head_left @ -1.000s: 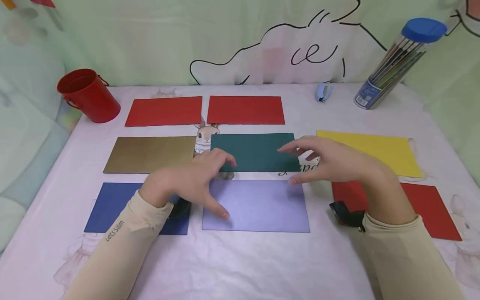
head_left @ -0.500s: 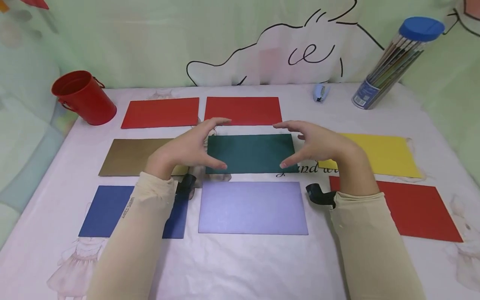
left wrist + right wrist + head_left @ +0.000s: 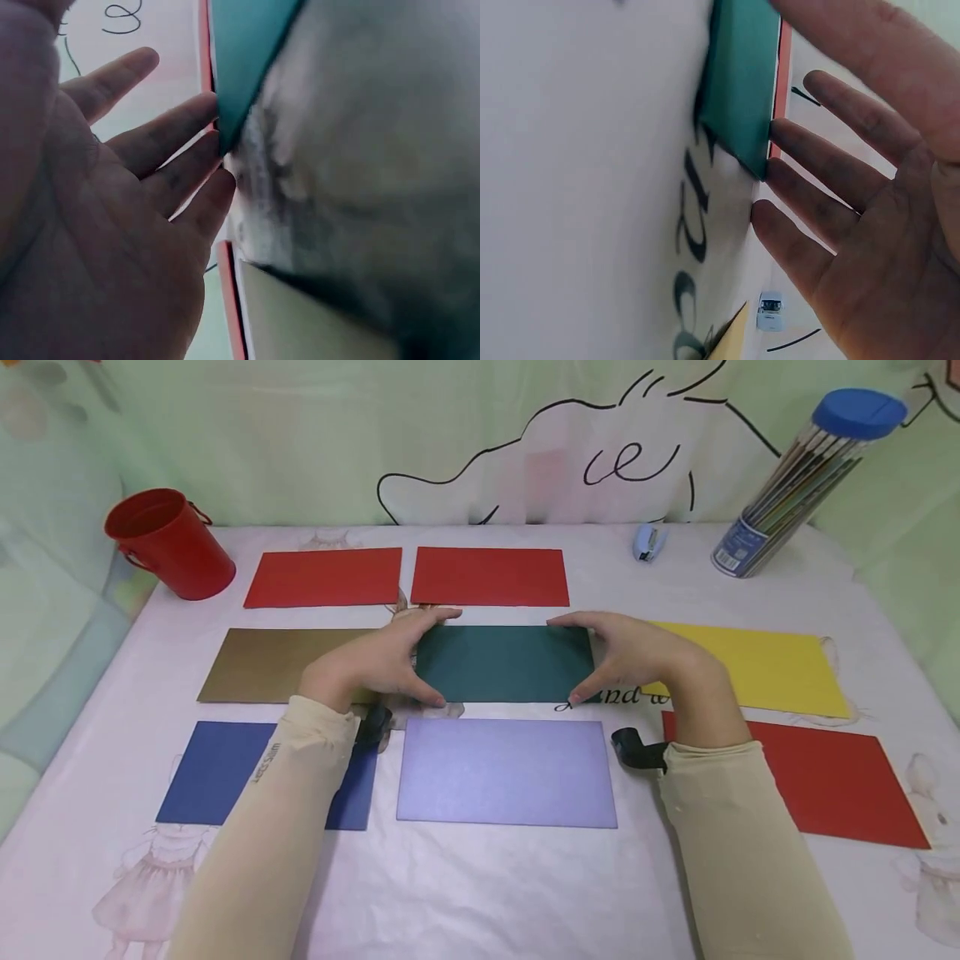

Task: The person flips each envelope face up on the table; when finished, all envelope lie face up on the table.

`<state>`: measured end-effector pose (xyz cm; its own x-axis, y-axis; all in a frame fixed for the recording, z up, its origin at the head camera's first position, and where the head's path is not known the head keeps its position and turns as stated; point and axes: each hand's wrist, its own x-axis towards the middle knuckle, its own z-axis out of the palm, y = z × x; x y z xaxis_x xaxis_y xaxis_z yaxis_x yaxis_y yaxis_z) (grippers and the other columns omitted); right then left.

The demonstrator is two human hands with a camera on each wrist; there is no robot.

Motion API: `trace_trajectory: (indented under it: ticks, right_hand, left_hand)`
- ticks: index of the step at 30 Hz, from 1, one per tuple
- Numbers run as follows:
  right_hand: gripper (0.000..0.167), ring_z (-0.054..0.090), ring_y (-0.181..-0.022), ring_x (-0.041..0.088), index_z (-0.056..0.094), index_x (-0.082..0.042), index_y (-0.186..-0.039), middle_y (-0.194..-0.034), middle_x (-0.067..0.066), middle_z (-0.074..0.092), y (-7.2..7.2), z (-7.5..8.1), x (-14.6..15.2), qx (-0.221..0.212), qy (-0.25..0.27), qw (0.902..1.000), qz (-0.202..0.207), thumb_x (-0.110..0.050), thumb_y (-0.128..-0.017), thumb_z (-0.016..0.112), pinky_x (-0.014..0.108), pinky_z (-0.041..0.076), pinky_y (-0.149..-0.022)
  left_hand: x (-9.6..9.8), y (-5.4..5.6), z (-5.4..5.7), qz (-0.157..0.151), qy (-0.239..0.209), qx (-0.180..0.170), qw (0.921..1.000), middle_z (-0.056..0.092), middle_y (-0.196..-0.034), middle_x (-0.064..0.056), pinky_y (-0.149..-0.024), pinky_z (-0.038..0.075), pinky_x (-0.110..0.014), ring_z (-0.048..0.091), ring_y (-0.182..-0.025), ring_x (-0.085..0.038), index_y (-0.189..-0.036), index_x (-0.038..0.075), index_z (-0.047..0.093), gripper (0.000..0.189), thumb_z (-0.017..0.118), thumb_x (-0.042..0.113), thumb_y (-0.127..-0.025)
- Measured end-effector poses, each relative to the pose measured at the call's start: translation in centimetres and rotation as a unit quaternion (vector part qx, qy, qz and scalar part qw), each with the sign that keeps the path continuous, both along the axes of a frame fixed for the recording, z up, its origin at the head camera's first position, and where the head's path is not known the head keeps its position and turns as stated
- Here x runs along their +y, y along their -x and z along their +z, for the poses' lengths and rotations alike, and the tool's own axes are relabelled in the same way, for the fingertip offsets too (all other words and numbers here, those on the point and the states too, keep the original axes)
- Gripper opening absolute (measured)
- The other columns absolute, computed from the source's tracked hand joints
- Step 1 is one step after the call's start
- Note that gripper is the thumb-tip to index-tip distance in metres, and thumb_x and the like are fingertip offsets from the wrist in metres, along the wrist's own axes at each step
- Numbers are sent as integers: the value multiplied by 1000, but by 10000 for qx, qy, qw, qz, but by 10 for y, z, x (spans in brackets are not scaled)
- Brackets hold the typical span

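A dark green rectangular card (image 3: pixel 504 664) lies flat in the middle of the table. My left hand (image 3: pixel 378 660) is at its left end and my right hand (image 3: pixel 637 652) at its right end, thumbs at the near corners and fingers at the far ones. In the left wrist view the left hand's fingers (image 3: pixel 199 112) are spread beside the green card (image 3: pixel 247 60); contact cannot be told. The right wrist view shows the right hand's fingers (image 3: pixel 810 142) spread next to the card's end (image 3: pixel 742 97). Neither hand is curled round anything.
Nearer lie a lavender card (image 3: pixel 506 772) and a blue card (image 3: pixel 213 772). A brown card (image 3: pixel 270 664), a yellow card (image 3: pixel 757 664) and red cards (image 3: pixel 491 577) surround them. A red bucket (image 3: pixel 176 547), a small light-blue object (image 3: pixel 648 542) and a blue-lidded tube (image 3: pixel 795 485) of sticks stand behind.
Both hands have moved away from above the lavender card to the two ends of the green card, then lowered slightly toward it. The cards lie where they were.
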<state>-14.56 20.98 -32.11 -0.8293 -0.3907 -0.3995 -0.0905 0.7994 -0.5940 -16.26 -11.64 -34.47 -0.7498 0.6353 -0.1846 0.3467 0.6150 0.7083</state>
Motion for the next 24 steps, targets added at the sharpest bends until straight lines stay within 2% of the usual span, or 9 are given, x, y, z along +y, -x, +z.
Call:
trace_trajectory:
  ticks: [5, 9, 12, 16, 24]
  right_hand:
    - [102, 29, -137, 40, 39, -22, -155, -155, 15, 29, -1, -2, 0, -112, -84, 9999, -83, -21, -69, 95, 57, 47, -99]
    - [102, 30, -138, 39, 40, -20, -154, -156, 14, 30, -2, -4, 0, 21, -189, 9998, 78, -20, -68, 95, 58, 42, -103]
    - [103, 30, -137, 39, 40, -20, -154, -156, 15, 31, -2, -4, 0, 157, -245, 9995, 99, -20, -68, 96, 58, 43, -102]
    - [102, 31, -136, 39, 41, -22, -153, -155, 14, 32, -3, -3, 1, 216, -253, 9994, 38, -21, -67, 96, 57, 46, -100]
    - [99, 31, -137, 39, 41, -22, -154, -155, 15, 32, -3, -3, 1, 292, -269, 9990, 193, -21, -70, 95, 57, 44, -101]
  left_hand:
    - [1, -3, -2, 20, 262, -42, 9996, 33, -154, -5, -100, 47, -43, 28, -140, -22, -159, 21, 28, 111, 94, 26, -70]
    - [3, -5, -2, 122, 329, -102, 9993, 32, -155, -4, -98, 49, -42, 28, -140, -22, -159, 23, 27, 111, 94, 26, -70]
    - [3, -5, -2, 173, 328, -125, 9992, 33, -154, -3, -98, 49, -42, 31, -138, -21, -159, 23, 28, 111, 94, 25, -70]
    - [3, -5, -1, 194, 367, -41, 9991, 35, -153, -2, -99, 49, -42, 34, -136, -20, -159, 23, 29, 110, 94, 27, -70]
    - [1, -3, -1, 158, 411, 135, 9989, 37, -151, -1, -96, 49, -38, 35, -133, -18, -158, 25, 34, 104, 92, 29, -71]
